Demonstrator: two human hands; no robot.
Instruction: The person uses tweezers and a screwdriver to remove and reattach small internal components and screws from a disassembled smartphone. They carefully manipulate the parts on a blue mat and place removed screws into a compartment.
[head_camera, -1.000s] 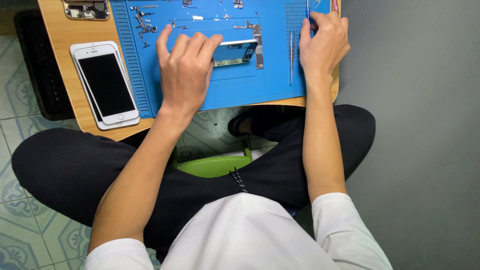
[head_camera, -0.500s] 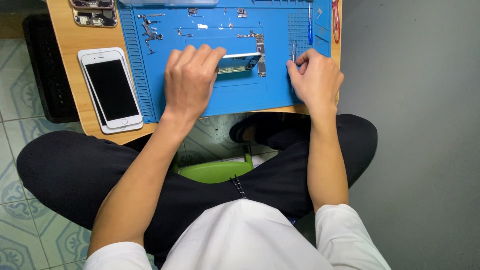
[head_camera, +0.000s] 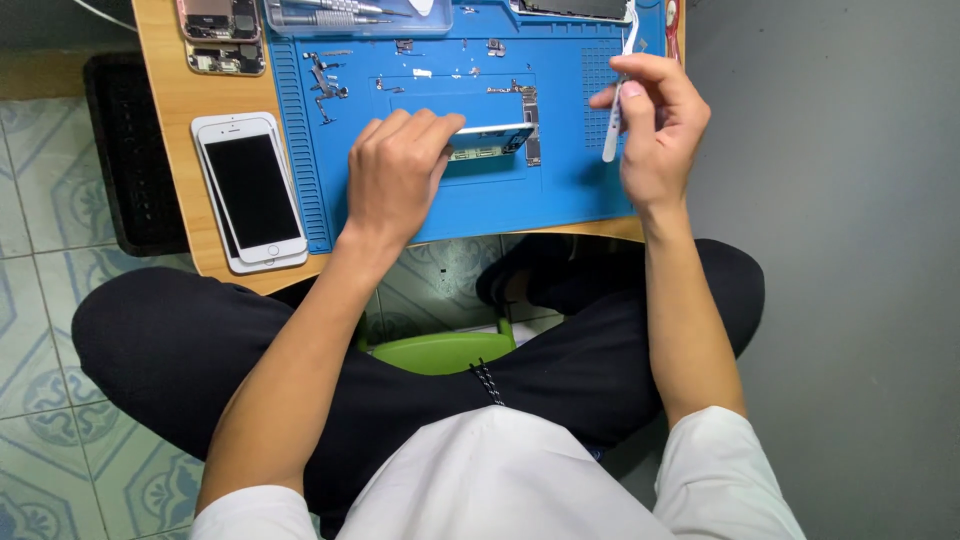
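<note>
My left hand (head_camera: 395, 170) rests on the blue work mat (head_camera: 560, 200) and grips an opened phone body (head_camera: 487, 141) at its left end, tilting it on edge. My right hand (head_camera: 655, 135) hovers over the mat's right side, fingers pinched on a thin white tool (head_camera: 613, 125) that points down toward the mat. A bare circuit board (head_camera: 530, 125) lies just beside the phone body.
A white phone with a dark screen (head_camera: 250, 190) lies on the wooden table (head_camera: 165, 100) left of the mat. Small parts and screws (head_camera: 325, 80) are scattered on the mat. More phone parts (head_camera: 220, 35) and a clear tool tray (head_camera: 350, 15) sit at the far edge.
My right hand lifted off the mat's right side holding the white tool. The view came closer; my left hand stays on the phone body.
</note>
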